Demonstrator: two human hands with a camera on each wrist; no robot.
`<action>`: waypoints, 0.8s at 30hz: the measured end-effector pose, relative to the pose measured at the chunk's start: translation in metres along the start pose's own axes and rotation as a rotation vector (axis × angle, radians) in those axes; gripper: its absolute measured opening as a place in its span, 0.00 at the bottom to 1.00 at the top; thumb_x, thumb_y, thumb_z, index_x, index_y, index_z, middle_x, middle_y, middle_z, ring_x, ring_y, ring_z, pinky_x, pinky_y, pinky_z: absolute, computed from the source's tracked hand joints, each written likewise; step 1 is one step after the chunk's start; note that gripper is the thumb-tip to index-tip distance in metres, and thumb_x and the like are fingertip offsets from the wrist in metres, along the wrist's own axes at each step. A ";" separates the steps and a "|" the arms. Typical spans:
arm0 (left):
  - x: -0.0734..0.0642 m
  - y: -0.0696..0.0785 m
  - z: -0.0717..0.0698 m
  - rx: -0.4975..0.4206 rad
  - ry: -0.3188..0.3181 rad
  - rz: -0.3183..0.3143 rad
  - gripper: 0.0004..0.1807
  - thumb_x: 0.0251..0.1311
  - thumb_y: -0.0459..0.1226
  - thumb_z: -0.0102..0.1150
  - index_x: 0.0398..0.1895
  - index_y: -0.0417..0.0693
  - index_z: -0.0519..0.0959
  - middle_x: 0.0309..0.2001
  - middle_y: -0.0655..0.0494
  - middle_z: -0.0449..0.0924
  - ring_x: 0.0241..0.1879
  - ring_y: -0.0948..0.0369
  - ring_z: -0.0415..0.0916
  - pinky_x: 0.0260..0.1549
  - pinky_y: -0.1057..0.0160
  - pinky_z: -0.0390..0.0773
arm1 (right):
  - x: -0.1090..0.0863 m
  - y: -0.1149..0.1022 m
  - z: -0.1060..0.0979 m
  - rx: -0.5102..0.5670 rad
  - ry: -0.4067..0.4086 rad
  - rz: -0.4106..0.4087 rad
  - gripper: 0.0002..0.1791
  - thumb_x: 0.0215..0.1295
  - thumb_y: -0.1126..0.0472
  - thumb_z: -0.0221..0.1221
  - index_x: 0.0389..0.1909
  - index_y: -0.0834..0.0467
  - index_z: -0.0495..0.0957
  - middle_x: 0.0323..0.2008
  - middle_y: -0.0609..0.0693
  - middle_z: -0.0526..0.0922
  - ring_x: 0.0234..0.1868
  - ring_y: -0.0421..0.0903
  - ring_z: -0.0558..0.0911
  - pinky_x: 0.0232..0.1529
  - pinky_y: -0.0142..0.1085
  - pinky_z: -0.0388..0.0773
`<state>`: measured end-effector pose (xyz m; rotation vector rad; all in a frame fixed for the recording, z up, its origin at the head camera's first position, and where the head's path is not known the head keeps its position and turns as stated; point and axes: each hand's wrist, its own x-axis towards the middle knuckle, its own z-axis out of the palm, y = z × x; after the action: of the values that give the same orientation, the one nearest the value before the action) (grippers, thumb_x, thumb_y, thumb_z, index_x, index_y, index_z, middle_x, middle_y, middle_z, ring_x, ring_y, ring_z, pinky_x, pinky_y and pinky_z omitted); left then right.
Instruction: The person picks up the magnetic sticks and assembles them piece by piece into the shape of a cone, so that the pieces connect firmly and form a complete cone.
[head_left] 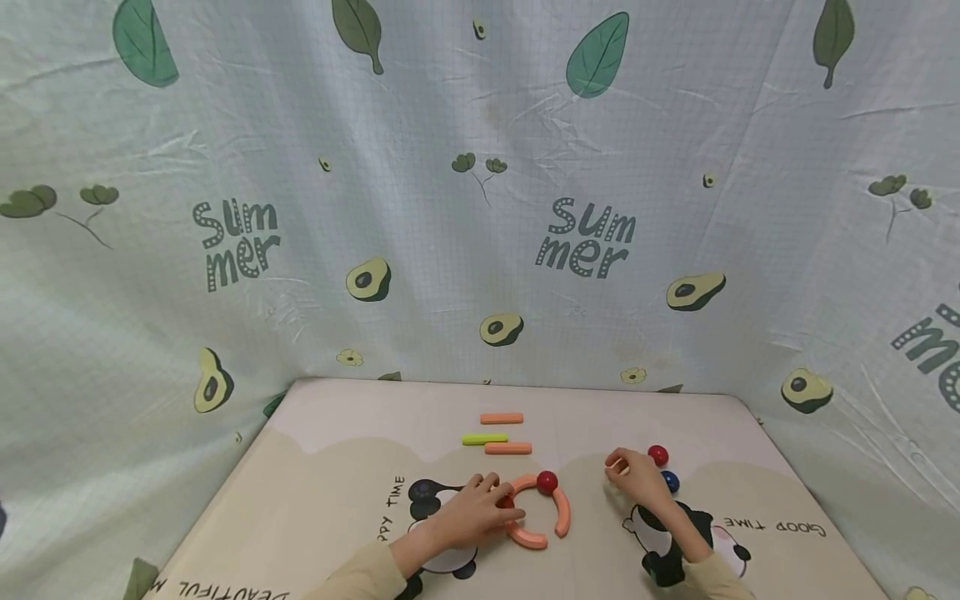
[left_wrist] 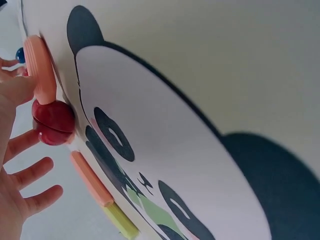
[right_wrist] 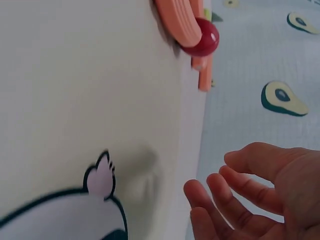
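Curved orange sticks and red balls form a ring with a gap at its lower right. My left hand (head_left: 472,510) holds its left side. In the left wrist view the thumb lies on a curved orange stick (left_wrist: 42,70), and the index fingertip reaches the red ball (left_wrist: 54,122) at its end; the other fingers spread. Another red ball (head_left: 547,482) joins the upper stick (head_left: 522,482) to the right-hand stick (head_left: 562,512). My right hand (head_left: 637,477) hovers right of the ring, fingers loosely bent and holding nothing. Beside it lie a loose red ball (head_left: 658,455) and a blue ball (head_left: 671,481).
Beyond the ring lie two straight orange sticks (head_left: 502,418) and a yellow-green stick (head_left: 480,439). Panda pictures and lettering cover the tabletop (head_left: 322,475). A printed curtain (head_left: 420,217) hangs behind the table's far edge.
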<state>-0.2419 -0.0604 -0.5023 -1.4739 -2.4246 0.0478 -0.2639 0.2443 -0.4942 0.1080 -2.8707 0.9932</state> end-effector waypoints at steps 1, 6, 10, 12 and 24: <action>0.000 0.001 0.000 0.005 0.013 0.011 0.14 0.57 0.48 0.53 0.48 0.67 0.74 0.46 0.59 0.72 0.40 0.62 0.64 0.36 0.66 0.66 | 0.000 0.000 -0.002 -0.019 0.018 -0.001 0.04 0.52 0.65 0.59 0.29 0.60 0.76 0.22 0.48 0.77 0.23 0.39 0.74 0.21 0.29 0.67; 0.002 0.004 0.000 0.045 0.062 0.047 0.14 0.56 0.48 0.54 0.47 0.67 0.75 0.43 0.61 0.73 0.37 0.64 0.61 0.34 0.69 0.60 | 0.000 0.006 -0.010 -0.100 0.101 -0.044 0.03 0.51 0.65 0.59 0.28 0.59 0.76 0.22 0.47 0.79 0.23 0.40 0.76 0.23 0.29 0.69; 0.003 0.009 -0.001 0.062 0.090 0.059 0.12 0.55 0.49 0.56 0.43 0.68 0.75 0.39 0.63 0.73 0.36 0.65 0.61 0.32 0.70 0.58 | 0.000 0.014 -0.014 -0.138 0.164 -0.073 0.03 0.50 0.66 0.59 0.27 0.59 0.76 0.22 0.48 0.79 0.24 0.42 0.77 0.25 0.33 0.71; 0.004 0.010 -0.001 0.059 0.095 0.063 0.11 0.55 0.49 0.56 0.42 0.68 0.76 0.38 0.62 0.74 0.36 0.65 0.61 0.32 0.71 0.57 | 0.000 0.017 -0.016 -0.158 0.195 -0.093 0.03 0.50 0.66 0.59 0.27 0.59 0.77 0.22 0.48 0.79 0.24 0.43 0.78 0.25 0.35 0.71; 0.004 0.015 0.001 0.049 0.097 0.051 0.08 0.57 0.49 0.53 0.40 0.69 0.75 0.36 0.62 0.74 0.34 0.65 0.60 0.30 0.71 0.54 | 0.005 0.041 -0.025 -0.343 0.403 -0.220 0.06 0.46 0.69 0.58 0.28 0.62 0.75 0.23 0.54 0.74 0.23 0.49 0.73 0.21 0.43 0.70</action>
<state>-0.2308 -0.0498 -0.5052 -1.4816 -2.2932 0.0449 -0.2708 0.2916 -0.4986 0.1682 -2.5392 0.4162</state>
